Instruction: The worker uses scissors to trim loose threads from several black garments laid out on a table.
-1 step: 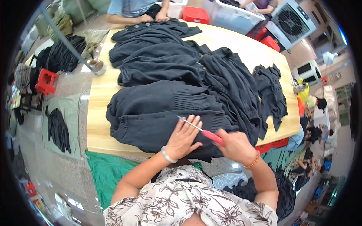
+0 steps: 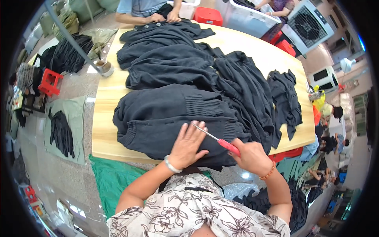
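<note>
A dark knitted sweater [image 2: 150, 136] lies spread along the near edge of the table, with ribbed bands at both ends. My left hand [image 2: 187, 148] rests flat on it, fingers stretched out and thumb apart. In my right hand [image 2: 254, 157] is a tool with a pink-red handle [image 2: 229, 147] and a thin, straight metal shaft [image 2: 207, 132]. The shaft slants to the upper left across the sweater, and its tip lies by my left fingertips. Just beyond, another dark knit with a wide ribbed band [image 2: 199, 104] touches the first sweater.
More dark sweaters [image 2: 169, 55] cover the wooden table [image 2: 104, 130], and a crumpled dark garment [image 2: 285, 96] lies at right. Across the table a person's hands [image 2: 166, 16] handle dark fabric. A red container [image 2: 208, 16] stands at the far edge, a pole [image 2: 69, 37] at left.
My right hand and the tool have shifted slightly to the right, and the shaft's tip has moved across my left fingertips. My left hand stays flat, a little further left on the sweater.
</note>
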Demonstrator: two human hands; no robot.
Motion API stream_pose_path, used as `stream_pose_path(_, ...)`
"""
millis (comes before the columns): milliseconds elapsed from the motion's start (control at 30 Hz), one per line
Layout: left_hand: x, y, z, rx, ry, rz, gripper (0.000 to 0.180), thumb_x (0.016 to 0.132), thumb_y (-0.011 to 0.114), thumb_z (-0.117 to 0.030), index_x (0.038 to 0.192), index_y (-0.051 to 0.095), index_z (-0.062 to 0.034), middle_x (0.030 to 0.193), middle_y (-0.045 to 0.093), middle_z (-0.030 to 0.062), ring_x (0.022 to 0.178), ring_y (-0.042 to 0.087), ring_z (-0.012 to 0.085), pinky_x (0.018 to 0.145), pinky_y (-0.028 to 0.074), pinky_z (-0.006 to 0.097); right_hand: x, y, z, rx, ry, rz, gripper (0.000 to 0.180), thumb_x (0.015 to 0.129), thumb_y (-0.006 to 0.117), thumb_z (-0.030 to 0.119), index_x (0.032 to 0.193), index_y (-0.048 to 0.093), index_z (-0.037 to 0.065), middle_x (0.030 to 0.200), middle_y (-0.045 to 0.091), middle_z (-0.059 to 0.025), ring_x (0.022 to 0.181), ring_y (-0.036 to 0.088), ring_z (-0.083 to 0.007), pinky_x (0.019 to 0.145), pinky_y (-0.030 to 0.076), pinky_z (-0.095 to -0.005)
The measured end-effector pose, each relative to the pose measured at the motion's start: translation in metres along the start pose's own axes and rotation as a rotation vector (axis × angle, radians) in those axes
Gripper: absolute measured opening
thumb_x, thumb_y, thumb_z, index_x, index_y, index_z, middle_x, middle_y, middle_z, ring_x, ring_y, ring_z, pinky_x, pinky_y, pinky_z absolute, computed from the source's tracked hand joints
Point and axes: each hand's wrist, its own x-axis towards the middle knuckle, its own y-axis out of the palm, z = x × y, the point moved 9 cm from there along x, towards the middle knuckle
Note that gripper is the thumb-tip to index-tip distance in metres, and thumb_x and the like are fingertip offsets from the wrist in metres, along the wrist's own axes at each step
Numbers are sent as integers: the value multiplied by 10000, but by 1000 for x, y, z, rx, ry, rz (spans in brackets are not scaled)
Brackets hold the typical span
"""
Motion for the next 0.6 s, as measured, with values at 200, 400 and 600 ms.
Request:
stream_pose_path(200, -77, -39, 97, 101, -275, -243, 628, 872, 677, -299, 1373, 492, 33, 1488, 437, 190, 1393, 394, 349, 1166, 234, 513, 17, 13, 38, 34, -137, 97, 245, 897, 663, 256, 998, 557, 60, 600, 608, -155, 565, 622, -371, 532, 472, -453)
stream_pose_path(400, -130, -48, 170, -132, -549, -417, 376, 953, 536, -116, 1304, 573, 15, 1389, 551, 164, 1273, 517, 332, 1114, 325, 451, 77, 29, 86, 19, -301, 77, 246, 902, 648, 240, 975, 534, 34, 577, 592, -166, 558, 621, -378, 525, 478, -463)
stream_pose_path(600, -147, -54, 202, -364, -587, -524, 309, 937, 505, -6, 1214, 642, 2, 1275, 631, 148, 1223, 566, 292, 1032, 432, 363, 116, 43, 133, -8, -436, 80, 233, 886, 629, 193, 892, 533, -19, 600, 609, -172, 587, 650, -359, 541, 503, -457)
